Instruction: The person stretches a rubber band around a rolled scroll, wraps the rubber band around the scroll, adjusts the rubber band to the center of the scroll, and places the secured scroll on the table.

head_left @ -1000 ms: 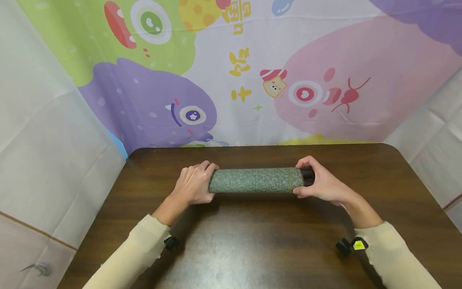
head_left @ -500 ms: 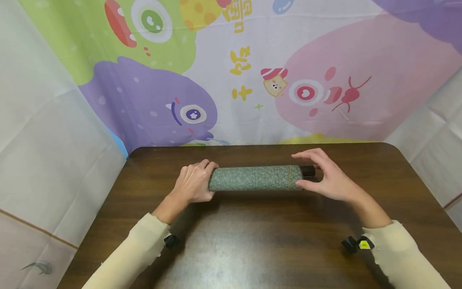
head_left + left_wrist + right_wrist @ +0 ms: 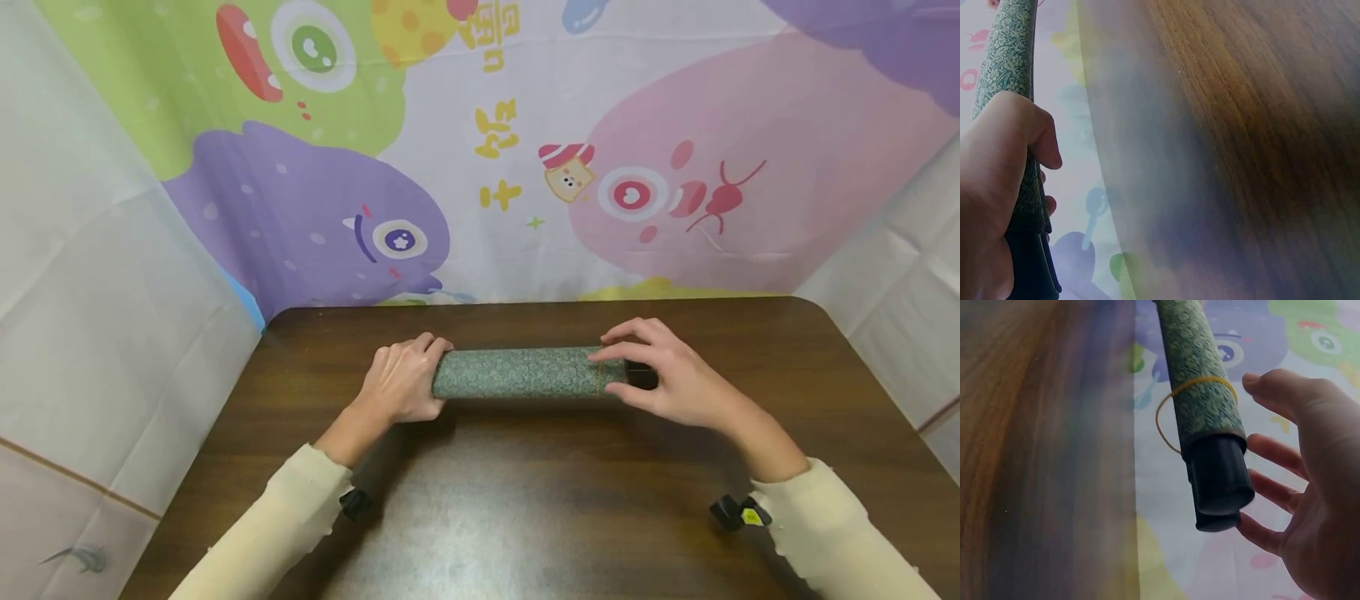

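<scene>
Fingers of the left hand [image 3: 400, 382] curl around one end of a green floral roll [image 3: 521, 372], as I watch from my remote seat. The roll lies sideways across my head view, over a dark brown wooden table [image 3: 480, 500]. At its other end, the right hand [image 3: 678, 375] has its fingers spread and loosely bent about two black rod ends [image 3: 1219, 475]; I cannot tell whether they touch. A thin yellow band [image 3: 1200, 379] circles the roll there, bowing loose on one side.
</scene>
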`<state>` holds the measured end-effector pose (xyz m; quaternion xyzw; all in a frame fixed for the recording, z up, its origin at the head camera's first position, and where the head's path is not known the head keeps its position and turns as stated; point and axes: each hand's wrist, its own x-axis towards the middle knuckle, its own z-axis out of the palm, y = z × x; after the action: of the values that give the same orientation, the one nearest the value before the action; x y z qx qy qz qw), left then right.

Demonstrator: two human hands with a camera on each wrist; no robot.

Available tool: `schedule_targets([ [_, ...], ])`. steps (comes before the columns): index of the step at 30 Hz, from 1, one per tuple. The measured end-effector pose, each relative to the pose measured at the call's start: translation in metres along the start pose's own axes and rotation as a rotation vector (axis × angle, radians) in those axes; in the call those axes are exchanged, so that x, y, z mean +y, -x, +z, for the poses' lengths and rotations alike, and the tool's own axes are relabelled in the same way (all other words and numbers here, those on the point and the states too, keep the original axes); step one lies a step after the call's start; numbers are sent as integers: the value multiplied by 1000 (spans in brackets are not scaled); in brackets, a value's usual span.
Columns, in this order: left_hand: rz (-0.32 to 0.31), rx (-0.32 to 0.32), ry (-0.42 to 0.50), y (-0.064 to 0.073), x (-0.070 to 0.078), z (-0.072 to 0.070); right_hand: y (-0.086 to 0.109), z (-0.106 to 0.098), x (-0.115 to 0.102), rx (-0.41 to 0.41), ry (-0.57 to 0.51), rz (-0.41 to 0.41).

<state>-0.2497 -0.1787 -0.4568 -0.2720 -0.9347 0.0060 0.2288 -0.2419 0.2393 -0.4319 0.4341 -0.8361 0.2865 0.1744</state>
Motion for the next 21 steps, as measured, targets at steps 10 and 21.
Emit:
schedule_targets([
  [10, 9, 3, -11, 1, 1, 0, -5, 6, -7, -29, 313, -172],
  [21, 24, 2, -22, 0, 1, 0, -7, 6, -7, -32, 560, -353],
])
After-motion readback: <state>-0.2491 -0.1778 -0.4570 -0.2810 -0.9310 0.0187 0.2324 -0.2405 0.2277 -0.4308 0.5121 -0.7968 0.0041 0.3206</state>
